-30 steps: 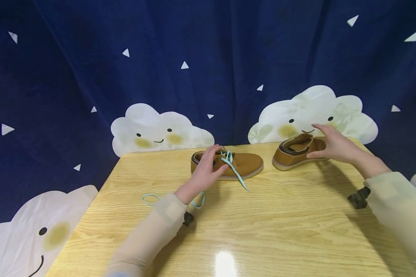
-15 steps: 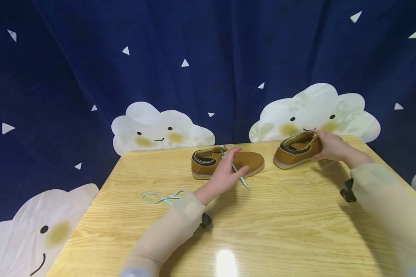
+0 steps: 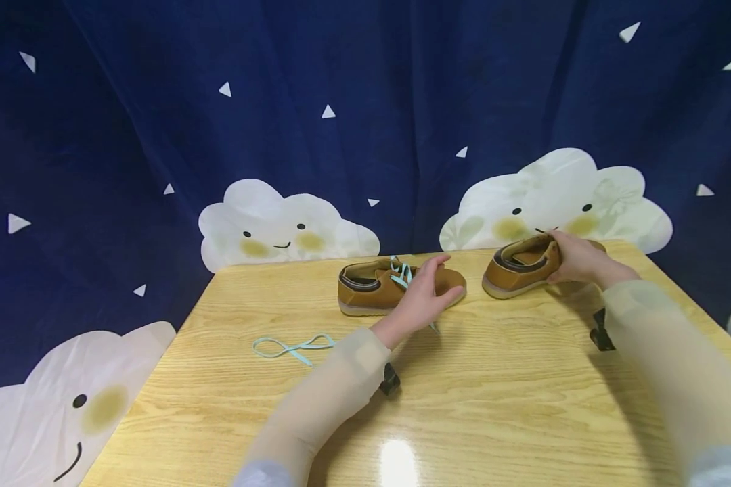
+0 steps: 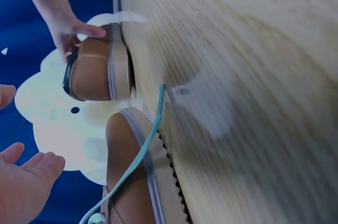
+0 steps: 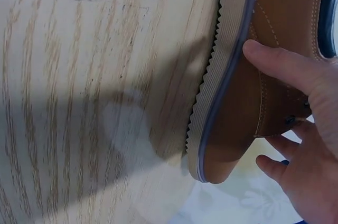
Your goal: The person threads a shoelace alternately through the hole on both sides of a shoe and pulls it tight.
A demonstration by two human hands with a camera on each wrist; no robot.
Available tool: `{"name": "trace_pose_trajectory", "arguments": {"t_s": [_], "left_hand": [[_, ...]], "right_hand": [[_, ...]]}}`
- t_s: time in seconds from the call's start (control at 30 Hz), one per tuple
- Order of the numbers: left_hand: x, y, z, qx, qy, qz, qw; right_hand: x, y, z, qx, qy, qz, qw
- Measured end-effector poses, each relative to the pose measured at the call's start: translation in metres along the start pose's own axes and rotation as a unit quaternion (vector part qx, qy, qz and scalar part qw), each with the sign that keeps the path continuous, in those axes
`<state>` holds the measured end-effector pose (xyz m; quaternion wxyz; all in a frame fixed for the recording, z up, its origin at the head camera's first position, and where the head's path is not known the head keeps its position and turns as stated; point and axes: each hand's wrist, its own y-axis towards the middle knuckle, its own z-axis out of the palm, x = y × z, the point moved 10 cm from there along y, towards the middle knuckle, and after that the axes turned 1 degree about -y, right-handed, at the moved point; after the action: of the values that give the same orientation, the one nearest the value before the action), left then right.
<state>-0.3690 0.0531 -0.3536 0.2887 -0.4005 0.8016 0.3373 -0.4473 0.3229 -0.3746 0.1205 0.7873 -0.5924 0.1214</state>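
Note:
A brown leather shoe with a light-blue shoelace in its eyelets stands at the table's back, toe pointing right. One lace end hangs down its near side in the left wrist view. My left hand hovers over its front part, fingers apart and holding nothing. A second brown shoe, with no lace showing, stands farther right. My right hand grips it around the middle. In the right wrist view the thumb presses its side near the sole, while the other fingers reach over the top.
A loose light-blue shoelace lies looped on the wooden table, left of the left forearm. A dark blue curtain with white clouds hangs right behind the table's back edge. Black wrist cameras sit under both sleeves.
My left hand has moved right, from the left shoe's opening toward its toe. My right hand has come in from beside the right shoe and taken hold of it.

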Motion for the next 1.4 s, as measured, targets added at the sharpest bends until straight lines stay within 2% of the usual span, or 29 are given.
{"name": "trace_pose_trajectory", "arguments": {"t_s": [0.27,0.53,0.8,0.97,1.2,1.4], "left_hand": [[0.001,0.015,0.020,0.022,0.014,-0.011,0.9996],[-0.002,0.032,0.041,0.054,0.020,-0.033,0.9978],[0.006,0.043,0.062,0.077,0.042,-0.084,0.9926],[0.008,0.050,0.074,0.090,0.042,-0.100,0.9900],[0.005,0.059,0.087,0.098,0.068,-0.109,0.9868],[-0.004,0.066,0.097,0.095,0.075,-0.091,0.9885]], "right_hand": [[-0.009,-0.002,0.007,-0.002,0.025,0.011,0.9996],[-0.001,-0.010,0.003,-0.023,0.016,-0.014,0.9995],[0.007,-0.028,0.000,-0.039,-0.010,-0.041,0.9984],[0.007,-0.038,0.002,-0.038,-0.015,-0.043,0.9983],[0.009,-0.046,0.005,-0.041,-0.018,-0.032,0.9985],[0.011,-0.052,0.003,-0.059,-0.024,-0.038,0.9973]]}}
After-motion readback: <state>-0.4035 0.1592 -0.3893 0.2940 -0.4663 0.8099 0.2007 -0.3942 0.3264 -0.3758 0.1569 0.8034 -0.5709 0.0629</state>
